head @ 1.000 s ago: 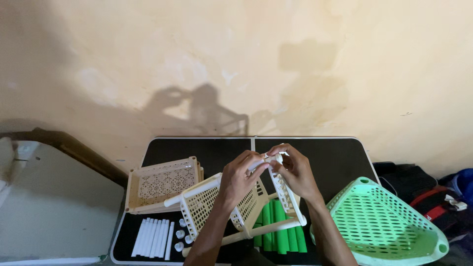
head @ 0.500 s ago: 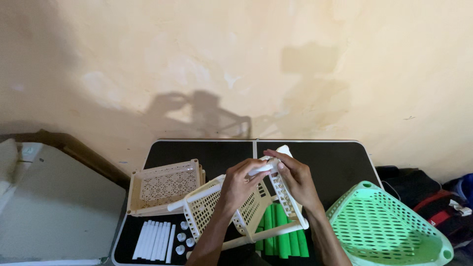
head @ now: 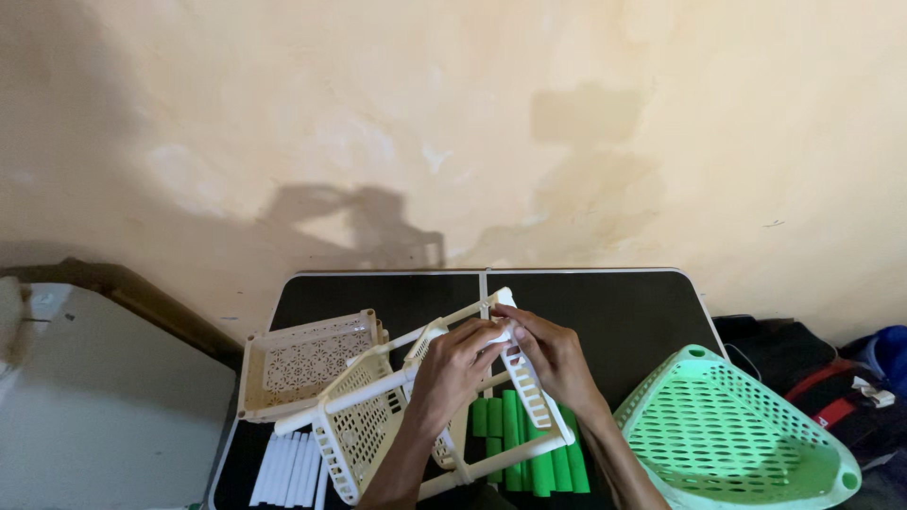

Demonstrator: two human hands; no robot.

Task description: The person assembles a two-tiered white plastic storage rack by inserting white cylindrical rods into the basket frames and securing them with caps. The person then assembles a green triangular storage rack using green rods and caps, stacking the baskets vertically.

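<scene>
rack (head: 378,416): cream tiers partly joined by white tubes | left hand (head: 452,366) and right hand (head: 553,357) together, clamped on its top corner | loose: white tubes (head: 288,467), green tubes (head: 529,430), green basket (head: 746,434) on desk (head: 614,302)

No packages, labels, signs or screens can be made out anywhere in the frame.
</scene>
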